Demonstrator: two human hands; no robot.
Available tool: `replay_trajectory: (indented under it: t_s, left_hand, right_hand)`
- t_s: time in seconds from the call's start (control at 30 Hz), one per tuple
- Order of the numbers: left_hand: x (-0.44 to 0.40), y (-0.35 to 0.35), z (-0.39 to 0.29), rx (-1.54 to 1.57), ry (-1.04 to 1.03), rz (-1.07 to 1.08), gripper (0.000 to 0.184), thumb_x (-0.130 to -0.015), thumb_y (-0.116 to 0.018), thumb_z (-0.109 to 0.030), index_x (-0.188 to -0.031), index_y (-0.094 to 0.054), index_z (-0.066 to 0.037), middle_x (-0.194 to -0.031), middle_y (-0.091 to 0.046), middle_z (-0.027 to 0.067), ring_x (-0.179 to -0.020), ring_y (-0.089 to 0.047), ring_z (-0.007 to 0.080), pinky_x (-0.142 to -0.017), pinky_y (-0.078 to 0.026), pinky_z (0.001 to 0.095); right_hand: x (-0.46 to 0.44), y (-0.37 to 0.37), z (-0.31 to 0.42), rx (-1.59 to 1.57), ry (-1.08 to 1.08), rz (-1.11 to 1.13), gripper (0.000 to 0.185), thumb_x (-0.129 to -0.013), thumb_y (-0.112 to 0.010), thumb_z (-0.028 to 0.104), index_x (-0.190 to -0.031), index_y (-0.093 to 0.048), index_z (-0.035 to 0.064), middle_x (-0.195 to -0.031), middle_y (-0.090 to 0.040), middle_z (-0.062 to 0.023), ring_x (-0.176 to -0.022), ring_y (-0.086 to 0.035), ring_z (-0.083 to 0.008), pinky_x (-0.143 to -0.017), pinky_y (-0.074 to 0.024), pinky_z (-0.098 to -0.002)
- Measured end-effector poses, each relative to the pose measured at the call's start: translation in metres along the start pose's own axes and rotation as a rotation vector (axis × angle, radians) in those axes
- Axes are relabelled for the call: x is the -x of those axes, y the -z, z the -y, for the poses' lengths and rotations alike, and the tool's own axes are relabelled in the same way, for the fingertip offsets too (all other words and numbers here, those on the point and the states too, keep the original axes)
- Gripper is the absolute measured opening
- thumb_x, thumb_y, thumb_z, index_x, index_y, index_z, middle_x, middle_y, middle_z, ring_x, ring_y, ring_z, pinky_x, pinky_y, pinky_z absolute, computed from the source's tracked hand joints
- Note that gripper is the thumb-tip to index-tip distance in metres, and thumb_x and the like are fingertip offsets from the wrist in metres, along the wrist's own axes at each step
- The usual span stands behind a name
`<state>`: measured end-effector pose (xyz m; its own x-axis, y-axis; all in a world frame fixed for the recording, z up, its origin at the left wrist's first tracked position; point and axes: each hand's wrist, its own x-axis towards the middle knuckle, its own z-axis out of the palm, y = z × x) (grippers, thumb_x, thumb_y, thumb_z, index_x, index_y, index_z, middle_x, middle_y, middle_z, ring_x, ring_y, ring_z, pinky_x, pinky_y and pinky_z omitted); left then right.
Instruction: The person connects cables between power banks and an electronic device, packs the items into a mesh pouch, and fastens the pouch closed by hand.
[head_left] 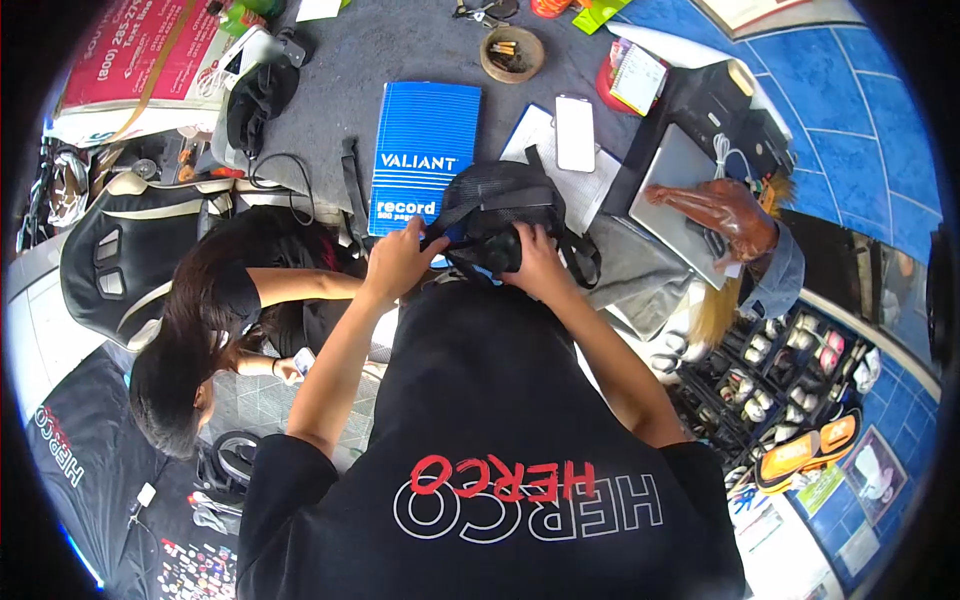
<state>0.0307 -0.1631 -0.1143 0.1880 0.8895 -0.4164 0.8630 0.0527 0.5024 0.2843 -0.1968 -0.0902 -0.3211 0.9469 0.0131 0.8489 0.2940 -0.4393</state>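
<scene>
A small black bag [512, 205] with straps lies on the table, close against the front of my black shirt. My left hand [397, 265] grips the bag's near left edge, fingers curled onto it. On the other side, my right hand [538, 265] has its fingers bent over the near right part of the bag. What lies under the fingers and inside the bag is hidden. Just beyond, a blue record book [425, 140] is partly covered by the bag. A white phone [575, 135] rests on papers [590, 195] to the right.
A round bowl [512, 55] with cigarette butts stands farther back. At right are a silver laptop [665, 185], a brown figure [735, 220] and a small notebook [638, 78]. Another person [215, 310] leans in at left, holding a phone, beside a black chair [120, 255].
</scene>
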Motion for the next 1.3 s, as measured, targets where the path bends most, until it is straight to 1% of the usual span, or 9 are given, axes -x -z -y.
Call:
replay_trajectory:
  t_s: [0.13, 0.2, 0.3, 0.5, 0.67, 0.73, 0.93, 1.1, 1.3]
  left_hand:
    - [0.0, 0.026, 0.006, -0.01, -0.009, 0.078, 0.048, -0.094, -0.065, -0.05, -0.099, -0.065, -0.003, -0.074, -0.07, 0.0153, -0.076, -0.07, 0.0377, -0.069, -0.054, 0.0497]
    - [0.0, 0.028, 0.006, -0.008, 0.036, 0.117, 0.039, -0.093, -0.067, -0.042, -0.105, -0.065, -0.004, -0.087, -0.071, 0.0138, -0.086, -0.069, 0.0366, -0.074, -0.053, 0.0463]
    - [0.003, 0.039, -0.02, -0.078, -0.312, -0.32, 0.033, -0.09, -0.073, -0.024, -0.116, -0.062, -0.007, -0.117, -0.061, 0.0128, -0.108, -0.059, 0.0346, -0.09, -0.047, 0.044]
    - [-0.014, 0.011, -0.076, 0.237, -0.688, -0.033, 0.084, -0.069, -0.088, -0.022, -0.142, -0.048, -0.011, -0.138, -0.056, 0.0127, -0.131, -0.051, 0.0368, -0.104, -0.046, 0.0464]
    - [-0.036, 0.016, -0.07, 0.368, -0.601, 0.142, 0.062, -0.073, -0.073, 0.0, -0.132, -0.058, -0.006, -0.132, -0.062, 0.0153, -0.114, -0.065, 0.0357, -0.095, -0.055, 0.0418]
    - [-0.036, 0.028, -0.062, 0.361, -0.587, 0.085, 0.067, -0.068, -0.075, 0.004, -0.132, -0.06, -0.007, -0.13, -0.064, 0.0141, -0.116, -0.065, 0.0339, -0.097, -0.054, 0.0409]
    - [-0.013, 0.069, -0.072, 0.453, -0.48, -0.099, 0.075, -0.058, -0.079, 0.009, -0.13, -0.063, -0.007, -0.126, -0.069, 0.0095, -0.113, -0.068, 0.0262, -0.095, -0.054, 0.0355]
    - [-0.01, 0.088, -0.087, 0.758, -0.203, 0.036, 0.055, -0.076, -0.09, -0.015, -0.123, -0.066, -0.001, -0.083, -0.072, 0.005, -0.054, -0.055, 0.0063, -0.049, -0.045, 0.026]
    - [-0.009, 0.097, -0.109, 0.423, -0.515, 0.132, 0.058, -0.076, -0.088, -0.02, -0.128, -0.066, -0.006, -0.093, -0.076, 0.0105, -0.063, -0.068, 0.0132, -0.059, -0.055, 0.0299]
  right_hand:
    - [-0.005, -0.024, -0.024, -0.234, -0.226, 0.359, 0.078, -0.069, -0.09, 0.027, -0.13, -0.05, -0.001, -0.114, -0.064, -0.0236, -0.106, -0.065, -0.043, -0.094, -0.0525, -0.0466]
    - [0.001, -0.033, -0.042, -0.273, -0.291, 0.41, 0.076, -0.073, -0.088, 0.025, -0.131, -0.048, -0.0024, -0.113, -0.066, -0.0216, -0.104, -0.067, -0.0411, -0.094, -0.0533, -0.0441]
    - [0.001, -0.023, -0.06, -0.873, -0.574, 0.33, 0.051, -0.087, -0.076, 0.023, -0.125, -0.051, -0.0011, -0.102, -0.069, -0.0147, -0.088, -0.069, -0.0263, -0.073, -0.0551, -0.0353]
    - [-0.019, 0.024, -0.056, -1.301, -1.115, 0.559, 0.035, -0.098, -0.06, 0.037, -0.112, -0.053, 0.0053, -0.084, -0.07, -0.011, -0.045, -0.053, -0.0109, -0.04, -0.0378, -0.0235]
    - [-0.012, 0.069, -0.045, -1.389, -0.99, 0.665, 0.042, -0.104, -0.05, 0.045, -0.099, -0.062, 0.0039, -0.079, -0.07, -0.0115, -0.044, -0.048, -0.0076, -0.041, -0.0363, -0.0207]
    - [0.0, 0.084, -0.061, -1.333, -0.622, 0.756, 0.045, -0.107, -0.045, 0.04, -0.107, -0.064, -0.0004, -0.076, -0.068, -0.0089, -0.047, -0.048, -0.0064, -0.044, -0.0364, -0.0193]
    - [0.016, 0.116, -0.056, -1.188, -0.539, 0.732, 0.026, -0.105, -0.054, 0.021, -0.115, -0.064, -0.0005, -0.072, -0.06, 0.0002, -0.066, -0.056, -0.0075, -0.065, -0.0419, -0.0225]
    - [0.005, 0.108, -0.051, -1.387, -0.646, 0.332, 0.031, -0.104, -0.057, 0.026, -0.125, -0.065, 0.0035, -0.09, -0.066, -0.0018, -0.079, -0.061, -0.0088, -0.069, -0.0472, -0.0234]
    - [-0.028, 0.1, -0.011, -1.22, -0.373, 0.229, 0.049, -0.096, -0.067, 0.039, -0.126, -0.062, 0.0007, -0.092, -0.064, -0.0036, -0.082, -0.064, -0.0093, -0.064, -0.0476, -0.0232]
